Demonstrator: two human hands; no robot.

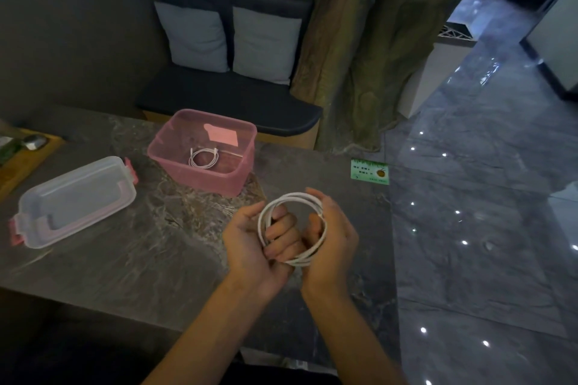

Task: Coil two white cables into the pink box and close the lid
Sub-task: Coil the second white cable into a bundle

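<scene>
Landmark: the pink box point(200, 162), standing open on the grey stone table point(93, 272).
Left hand point(250, 239): on the near side of the pink box and apart from it, palm turned up, fingers curled through the middle of a coil of white cable point(292, 228), holding its left and lower part.
Right hand point(333, 234): just to the right of the left hand, also nearer than the pink box, fingers and thumb wrapped round the right side of the same coil, gripping it.
White cable in the hands: wound into several round loops, held up between both hands above the table, on the near right of the pink box and not touching it.
Second cable point(203, 158): a smaller white coil lying flat on the bottom of the pink box, toward its middle.
Label point(220, 134): a pale pink sticker on the far wall of the pink box.
Lid point(76, 200): clear with pink clips, lying on the table to the left of the pink box, separate from it.
Green card point(369, 172): on the table to the right of the pink box, near the table's right edge.
Bench point(231, 97): dark, with two grey cushions point(231, 40), behind the pink box past the table's far edge.
</scene>
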